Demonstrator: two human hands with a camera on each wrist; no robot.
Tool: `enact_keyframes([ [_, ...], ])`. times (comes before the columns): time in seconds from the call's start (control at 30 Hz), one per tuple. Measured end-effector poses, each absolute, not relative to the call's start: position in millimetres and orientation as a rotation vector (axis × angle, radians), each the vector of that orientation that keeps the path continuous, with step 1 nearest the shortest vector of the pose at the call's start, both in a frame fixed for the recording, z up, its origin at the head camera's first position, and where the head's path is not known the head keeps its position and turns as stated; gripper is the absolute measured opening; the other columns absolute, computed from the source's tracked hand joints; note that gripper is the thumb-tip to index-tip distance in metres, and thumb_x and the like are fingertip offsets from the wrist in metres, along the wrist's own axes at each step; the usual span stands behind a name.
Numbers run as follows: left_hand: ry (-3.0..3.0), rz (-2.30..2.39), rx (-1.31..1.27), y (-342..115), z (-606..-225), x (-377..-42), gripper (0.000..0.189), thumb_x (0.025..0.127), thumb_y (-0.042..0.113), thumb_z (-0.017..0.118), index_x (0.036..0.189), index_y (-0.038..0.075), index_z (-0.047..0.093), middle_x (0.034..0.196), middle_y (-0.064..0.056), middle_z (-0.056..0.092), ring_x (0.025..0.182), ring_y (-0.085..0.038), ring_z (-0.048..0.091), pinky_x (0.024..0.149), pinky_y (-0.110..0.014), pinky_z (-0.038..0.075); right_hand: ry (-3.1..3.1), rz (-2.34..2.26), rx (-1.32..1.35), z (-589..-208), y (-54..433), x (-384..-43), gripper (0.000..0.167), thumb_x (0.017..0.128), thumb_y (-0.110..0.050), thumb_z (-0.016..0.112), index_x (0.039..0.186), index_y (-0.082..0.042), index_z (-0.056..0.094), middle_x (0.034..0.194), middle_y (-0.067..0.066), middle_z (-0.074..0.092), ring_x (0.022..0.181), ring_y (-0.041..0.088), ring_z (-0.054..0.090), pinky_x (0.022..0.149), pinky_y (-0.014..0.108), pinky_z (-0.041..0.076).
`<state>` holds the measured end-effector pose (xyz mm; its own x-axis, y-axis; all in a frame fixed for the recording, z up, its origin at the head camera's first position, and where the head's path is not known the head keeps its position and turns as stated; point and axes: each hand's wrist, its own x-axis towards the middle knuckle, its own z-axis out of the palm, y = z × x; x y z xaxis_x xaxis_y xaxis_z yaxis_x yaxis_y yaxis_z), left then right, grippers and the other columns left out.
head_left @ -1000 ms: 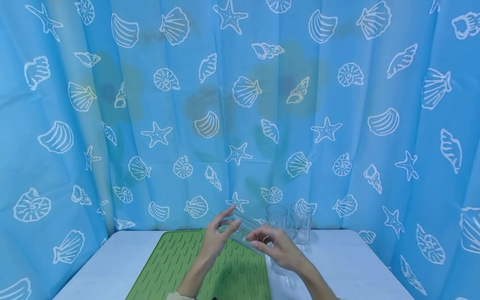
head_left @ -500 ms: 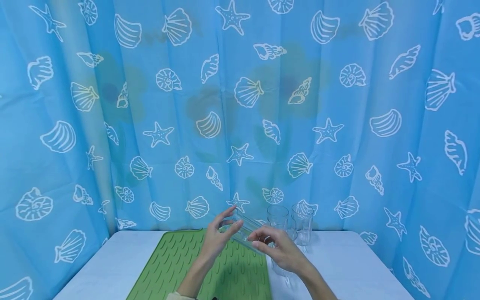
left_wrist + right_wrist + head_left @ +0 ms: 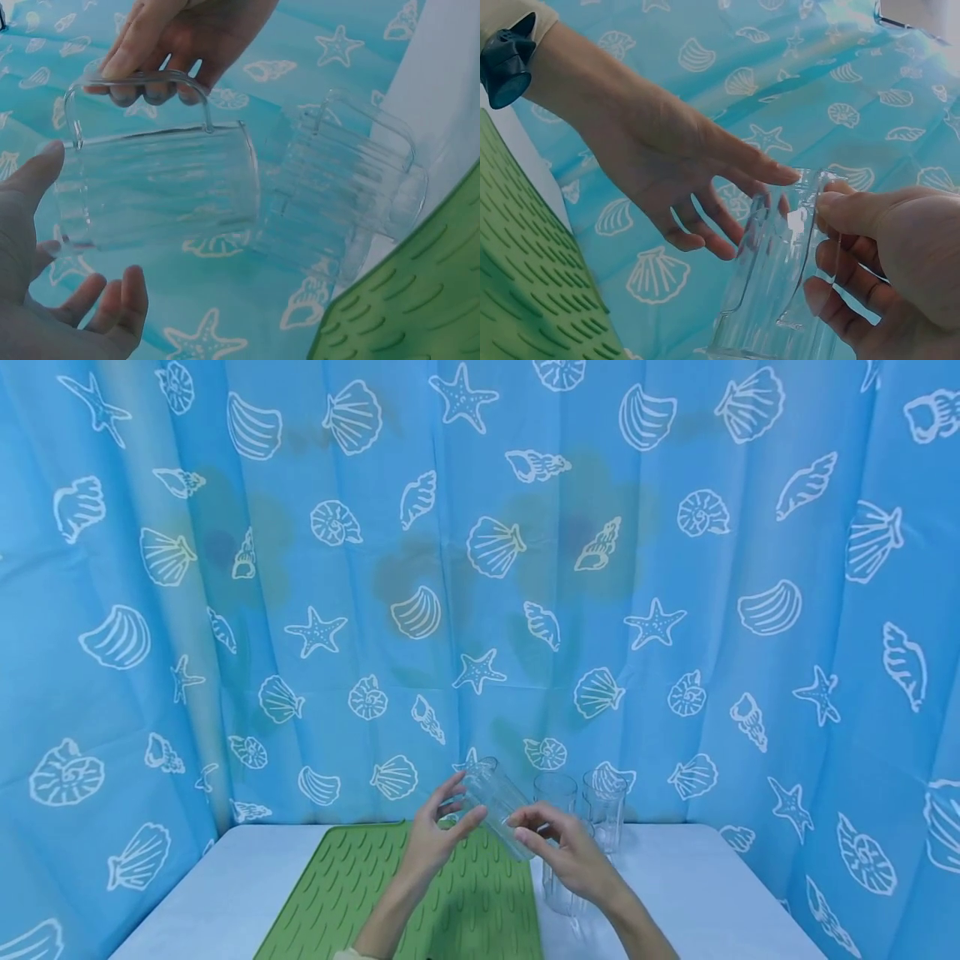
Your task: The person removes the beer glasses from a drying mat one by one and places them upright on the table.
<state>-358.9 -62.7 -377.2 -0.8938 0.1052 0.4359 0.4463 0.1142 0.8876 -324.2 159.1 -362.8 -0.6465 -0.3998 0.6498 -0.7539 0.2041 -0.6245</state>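
Note:
A clear glass mug point(image 3: 495, 802) with a handle hangs tilted above the green mat point(image 3: 375, 868). My right hand point(image 3: 572, 852) holds it by the handle point(image 3: 139, 77), thumb over the top and fingers curled beneath, as the left wrist view shows. At the mug's other side is my left hand point(image 3: 431, 847), its fingers spread and loosely bent. In the left wrist view its thumb point(image 3: 49, 161) lies right at one end of the glass, while the lower fingers stand apart from it. The right wrist view shows the left fingertips overlapping the mug's end.
Several more clear glass mugs point(image 3: 606, 814) stand on the white tabletop point(image 3: 667, 893) to the right of the mat, partly behind my right hand. A blue curtain point(image 3: 480, 568) with white shell prints hangs behind the table and along both sides.
The mug has turned more upright, its upper end rising above my left fingers. My right hand has shifted slightly right with it, while my left hand stays nearly in place.

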Motion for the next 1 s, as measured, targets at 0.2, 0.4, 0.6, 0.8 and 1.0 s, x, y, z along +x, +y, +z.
enact_keyframes([
  [0.2,-2.122,-1.848,-0.533,-63.4,-379.3,-358.8,0.065,0.088,0.038,0.073,0.146,0.035,0.044,0.142,-0.008,0.051,0.128,-0.032,0.052,0.096,-0.043,0.056,-2.124,1.488,1.013,-360.5,161.5,-323.0,0.017,0.100,-0.012,0.055,0.112,-0.003,0.064,0.101,0.019,0.066,0.087,0.018,0.063,0.074,0.026,0.059],
  [0.4,-2.119,-1.825,-0.522,-65.9,-380.5,-359.8,0.062,0.088,0.036,0.073,0.145,0.028,0.048,0.138,-0.007,0.053,0.125,-0.030,0.054,0.095,-0.037,0.054,-2.089,1.593,0.954,-358.2,163.3,-322.2,0.021,0.100,-0.013,0.056,0.114,0.002,0.062,0.104,0.021,0.062,0.090,0.016,0.061,0.076,0.024,0.059],
  [0.6,-2.132,-1.793,-0.527,-72.9,-380.2,-362.0,0.060,0.088,0.035,0.074,0.142,0.030,0.050,0.136,-0.005,0.055,0.124,-0.028,0.054,0.098,-0.039,0.054,-2.053,1.614,0.908,-355.9,166.1,-323.5,0.022,0.101,-0.013,0.056,0.115,0.002,0.061,0.108,0.022,0.061,0.093,0.007,0.059,0.076,0.023,0.058],
  [0.8,-2.184,-1.751,-0.524,-84.7,-386.3,-362.4,0.057,0.089,0.034,0.073,0.141,0.032,0.050,0.134,-0.006,0.057,0.122,-0.026,0.055,0.098,-0.042,0.053,-2.033,1.674,0.868,-355.0,172.2,-322.6,0.022,0.101,-0.014,0.055,0.116,0.002,0.059,0.110,0.025,0.058,0.096,0.014,0.060,0.082,0.019,0.057],
  [1.0,-2.288,-1.597,-0.479,-104.8,-396.5,-359.5,0.052,0.093,0.037,0.067,0.141,0.023,0.052,0.132,-0.011,0.059,0.120,-0.029,0.057,0.095,-0.044,0.056,-2.021,1.679,0.833,-354.2,179.6,-320.2,0.024,0.102,-0.015,0.054,0.116,0.003,0.058,0.110,0.023,0.058,0.098,0.018,0.061,0.085,0.019,0.056],
])
